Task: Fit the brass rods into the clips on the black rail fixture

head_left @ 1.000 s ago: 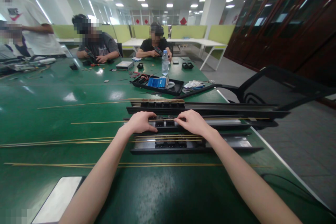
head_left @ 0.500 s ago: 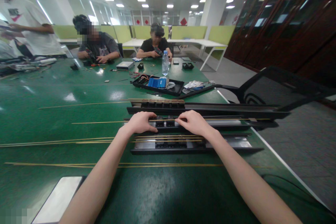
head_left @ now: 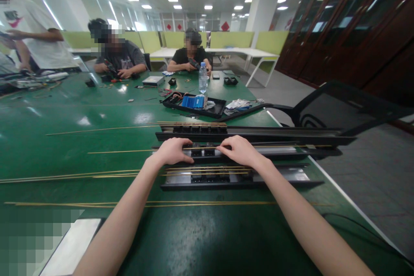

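Note:
Three dark metal channels lie across the green table: a back one [head_left: 284, 134], a middle one [head_left: 281, 151] and a front one [head_left: 291, 175]. Small black blocks [head_left: 209, 149] sit in the middle channel, with a thin brass rod [head_left: 119, 152] running along them. My right hand [head_left: 237, 148] pinches this rod just right of the blocks. At their left, my left hand [head_left: 174, 150] has thumb and fingers apart around the channel's edges; whether it grips a block is unclear. More brass rods [head_left: 207, 168] lie over the front channel's blocks.
Loose rods [head_left: 194, 203] lie nearest me, with a white flat object [head_left: 73, 246] at lower left. Beyond the channels are a black tray [head_left: 216, 109], gloves [head_left: 238, 106] and a bottle [head_left: 202, 78]. A chair [head_left: 336, 108] stands right; three people are across the table.
Both hands and the channels hold nearly the same places. The standing person's arm at the far left has shifted slightly. The camera view has moved a little.

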